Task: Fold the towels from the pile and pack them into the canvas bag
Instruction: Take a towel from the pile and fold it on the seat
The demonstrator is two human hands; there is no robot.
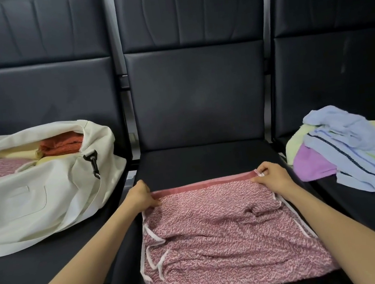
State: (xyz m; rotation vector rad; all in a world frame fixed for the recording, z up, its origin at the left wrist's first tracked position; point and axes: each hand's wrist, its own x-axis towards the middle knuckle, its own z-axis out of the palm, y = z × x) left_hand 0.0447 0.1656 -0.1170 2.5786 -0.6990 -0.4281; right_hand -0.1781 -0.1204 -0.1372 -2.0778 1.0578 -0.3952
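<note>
A red-and-white speckled towel [217, 231] lies rumpled on the middle black seat, its far edge doubled over so a plain pink hem shows. My left hand [142, 195] pinches the far left corner of that edge. My right hand [271, 176] pinches the far right corner, by a small white tag. The cream canvas bag [34, 200] lies open on the left seat, holding folded orange, yellow and speckled towels. The pile of unfolded towels [347, 147], blue, purple and pale yellow, sits on the right seat.
Three black padded seats [208, 160] stand in a row with tall backrests behind. A black clip [92, 163] hangs on the bag's end. Narrow gaps separate the seats.
</note>
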